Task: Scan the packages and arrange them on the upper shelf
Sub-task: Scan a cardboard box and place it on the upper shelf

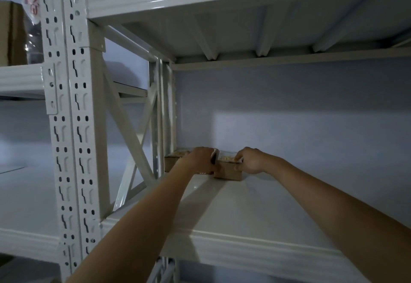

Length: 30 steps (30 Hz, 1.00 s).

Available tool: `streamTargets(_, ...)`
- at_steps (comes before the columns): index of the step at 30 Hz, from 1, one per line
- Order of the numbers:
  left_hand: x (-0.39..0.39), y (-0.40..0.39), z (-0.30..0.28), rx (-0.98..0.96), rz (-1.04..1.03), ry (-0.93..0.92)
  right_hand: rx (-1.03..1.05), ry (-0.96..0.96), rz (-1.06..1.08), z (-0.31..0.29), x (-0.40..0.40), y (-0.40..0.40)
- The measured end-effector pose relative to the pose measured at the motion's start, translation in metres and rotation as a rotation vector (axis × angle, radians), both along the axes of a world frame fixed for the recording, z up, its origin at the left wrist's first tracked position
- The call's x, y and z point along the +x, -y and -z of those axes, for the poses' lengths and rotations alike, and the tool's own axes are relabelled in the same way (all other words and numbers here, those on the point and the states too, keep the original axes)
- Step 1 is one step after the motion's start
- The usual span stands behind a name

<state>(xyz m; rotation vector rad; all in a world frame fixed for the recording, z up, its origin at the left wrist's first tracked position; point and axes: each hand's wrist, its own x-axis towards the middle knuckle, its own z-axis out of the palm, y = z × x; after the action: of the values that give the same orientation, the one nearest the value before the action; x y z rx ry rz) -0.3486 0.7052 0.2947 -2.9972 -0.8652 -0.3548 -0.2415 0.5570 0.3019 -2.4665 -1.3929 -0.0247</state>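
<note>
Way off to the left of where you're gripping, there's a cardboard box [12, 33] on the neighbouring rack's higher shelf, with something in crinkly clear plastic [33, 15] right beside it. Next comes the perforated white upright [69, 115] of the rack, well to the left of your hands and nearer to you.

Your left hand [199, 160] lies on top of the left package [175, 160], a small brown carton with a clear window lid, fingers curled over its far edge, so you're holding it from above. That package sits at the back left corner of the shelf [255, 207], close to the rear post.

Just to the right of that grip is the right package [229, 168], same kind of carton. The two look like they're touching side by side, though your left hand covers the seam, so I can't say for sure. The light's dim back there too.

Your right hand [250, 162] is on the right end of that second package, fingers bent and pinching its upper edge. Both cartons rest flat on the shelf surface, near the back wall. Your forearms stretch in over the front lip of the shelf.
</note>
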Motion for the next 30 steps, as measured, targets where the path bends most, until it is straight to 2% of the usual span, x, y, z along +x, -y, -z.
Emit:
streamTargets(15,0.029,-0.025,0.006,0.108,0.018,0.091,0.086,-0.001,0.064,0.004,0.023,-0.046)
streamTargets(24,0.027,-0.017,0.016,0.123,-0.053,0.123,0.088,-0.016,0.079,0.010,0.013,-0.044)
streamTargets(28,0.018,-0.005,0.017,0.052,-0.099,0.077,0.062,-0.059,0.090,0.005,0.003,-0.027)
streamTargets(30,0.011,0.005,0.013,0.025,-0.069,0.116,0.048,-0.055,0.122,0.000,-0.006,-0.015)
